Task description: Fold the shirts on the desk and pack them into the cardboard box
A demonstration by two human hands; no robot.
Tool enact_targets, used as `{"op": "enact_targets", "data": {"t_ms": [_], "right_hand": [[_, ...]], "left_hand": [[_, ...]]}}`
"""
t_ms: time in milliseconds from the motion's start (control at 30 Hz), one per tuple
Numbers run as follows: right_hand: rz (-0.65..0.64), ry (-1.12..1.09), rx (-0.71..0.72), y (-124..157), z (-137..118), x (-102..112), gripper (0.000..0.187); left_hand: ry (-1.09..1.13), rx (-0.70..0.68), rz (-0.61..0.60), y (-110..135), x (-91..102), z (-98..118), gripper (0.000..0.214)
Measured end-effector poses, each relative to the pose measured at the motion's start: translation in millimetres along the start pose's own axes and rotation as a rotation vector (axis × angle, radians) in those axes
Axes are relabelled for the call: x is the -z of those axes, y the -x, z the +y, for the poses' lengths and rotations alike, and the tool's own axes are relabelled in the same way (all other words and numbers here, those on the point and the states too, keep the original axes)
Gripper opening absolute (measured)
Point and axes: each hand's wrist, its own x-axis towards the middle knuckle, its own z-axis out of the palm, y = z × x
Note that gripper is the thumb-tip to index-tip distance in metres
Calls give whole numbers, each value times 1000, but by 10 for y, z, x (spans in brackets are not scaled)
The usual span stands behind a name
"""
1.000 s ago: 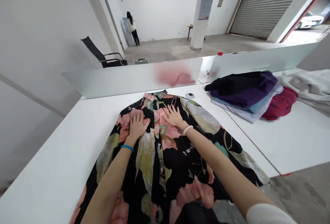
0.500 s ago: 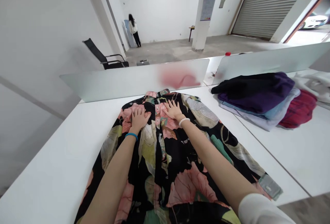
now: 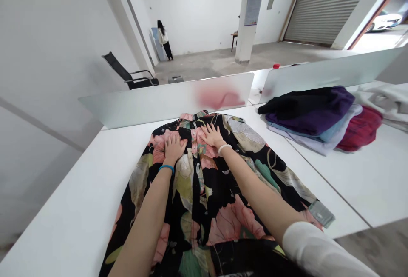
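Note:
A black floral shirt (image 3: pixel 216 183) with large pink, green and cream prints lies spread on the white table (image 3: pixel 73 209), its collar toward the frosted divider. My left hand (image 3: pixel 174 147) rests flat on the left chest of the shirt, fingers stretched out. On the other side of the button placket, my right hand (image 3: pixel 213 135) lies open with its fingers spread on the cloth. Neither hand grips the fabric. The right-hand sleeve reaches out to a grey-green cuff (image 3: pixel 321 213). My forearms cover parts of the shirt's front.
Frosted dividers (image 3: pixel 165 100) run along the table's far edge. A pile of folded clothes (image 3: pixel 306 113) lies at the right, beside a red plaid garment (image 3: pixel 360 130) and a white cloth (image 3: pixel 379 100). Beyond are a black chair (image 3: pixel 127 72) and a person (image 3: pixel 164 41).
Both hands stay flat in nearly the same places on the shirt. The view has shifted slightly, so the clothes pile appears a little further left.

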Motion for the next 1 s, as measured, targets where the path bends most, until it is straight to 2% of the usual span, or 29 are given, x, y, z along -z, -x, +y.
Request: {"op": "enact_targets", "data": {"t_ms": [433, 700, 833, 933, 1000], "right_hand": [[25, -15, -35, 476, -56, 4, 68], [1, -13, -31, 647, -48, 38, 67], [0, 4, -9, 501, -88, 230, 59], [25, 15, 5, 225, -212, 361, 56], [16, 5, 30, 18, -314, 373, 55]], "left_hand": [[3, -19, 20, 365, 149, 104, 63], [-4, -23, 31, 472, 170, 135, 62], [6, -17, 38, 474, 149, 134, 62], [16, -15, 37, 471, 137, 134, 63], [18, -16, 34, 473, 137, 132, 63]]}}
